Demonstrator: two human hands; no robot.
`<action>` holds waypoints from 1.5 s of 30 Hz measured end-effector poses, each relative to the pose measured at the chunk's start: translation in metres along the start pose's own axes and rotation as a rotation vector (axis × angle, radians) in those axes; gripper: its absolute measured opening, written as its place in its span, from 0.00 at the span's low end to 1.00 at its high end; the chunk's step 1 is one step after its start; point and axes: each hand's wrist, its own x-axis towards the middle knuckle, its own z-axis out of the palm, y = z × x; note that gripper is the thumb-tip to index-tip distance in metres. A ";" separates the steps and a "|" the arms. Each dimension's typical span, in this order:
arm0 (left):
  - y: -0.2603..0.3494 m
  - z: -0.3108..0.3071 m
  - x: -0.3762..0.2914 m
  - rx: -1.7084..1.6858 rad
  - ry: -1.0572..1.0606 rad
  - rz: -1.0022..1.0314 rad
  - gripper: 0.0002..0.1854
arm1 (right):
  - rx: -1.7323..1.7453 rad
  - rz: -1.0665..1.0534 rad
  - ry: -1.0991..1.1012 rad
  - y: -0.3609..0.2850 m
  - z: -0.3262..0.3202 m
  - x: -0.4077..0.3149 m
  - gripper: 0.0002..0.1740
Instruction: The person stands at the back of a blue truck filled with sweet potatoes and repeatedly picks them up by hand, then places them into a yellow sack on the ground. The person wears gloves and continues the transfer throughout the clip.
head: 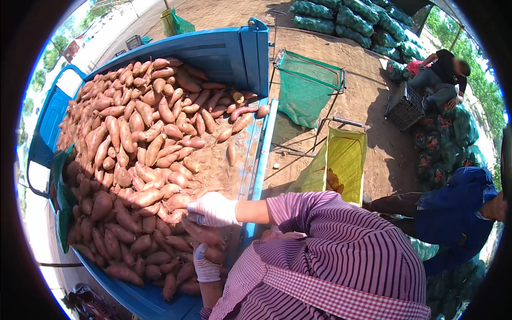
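Note:
My right hand (215,209), in a white knit glove, curls over the end of a reddish sweet potato (203,233). Below it in the view, my left hand (206,269), in a striped knit glove, grips another sweet potato (215,255) close against the first. Both hands are over the open end of a blue truck bed (192,48). A large heap of sweet potatoes (132,136) with soil on them fills much of the bed; its lower part lies in shade. My fingertips are partly hidden by the sweet potatoes.
Behind the truck's edge (264,152), metal frames hold a green mesh bag (306,84) and a yellow bag (347,160) with some sweet potatoes inside. Filled green sacks (356,20) are stacked beyond. One person (440,76) sits near a black crate (405,106); another, in blue (452,216), stands behind me.

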 end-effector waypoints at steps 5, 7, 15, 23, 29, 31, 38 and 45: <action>0.016 0.005 0.013 0.102 -0.079 -0.168 0.42 | 0.511 0.396 -0.008 0.017 0.001 -0.006 0.14; 0.019 -0.001 0.025 0.190 -0.157 -0.119 0.44 | 0.934 0.635 -0.043 0.034 0.005 -0.007 0.15; 0.040 0.022 0.047 0.413 -0.180 -0.036 0.39 | 1.128 0.792 0.095 0.036 -0.019 -0.028 0.45; 0.020 0.052 0.074 0.403 0.275 -0.469 0.31 | 1.787 1.027 0.237 0.086 0.065 -0.102 0.14; -0.005 0.128 0.072 0.168 -0.055 -0.473 0.33 | 1.869 0.709 0.396 0.031 -0.009 -0.147 0.25; -0.014 0.150 0.057 0.130 -0.222 -0.560 0.34 | 1.425 0.607 0.437 0.011 -0.043 -0.165 0.25; -0.064 0.183 0.092 0.923 -0.371 -0.445 0.39 | 0.889 0.824 0.815 -0.017 -0.152 -0.300 0.32; -0.114 0.074 0.309 1.885 -0.215 0.050 0.46 | 0.107 1.437 0.561 0.135 -0.188 -0.389 0.40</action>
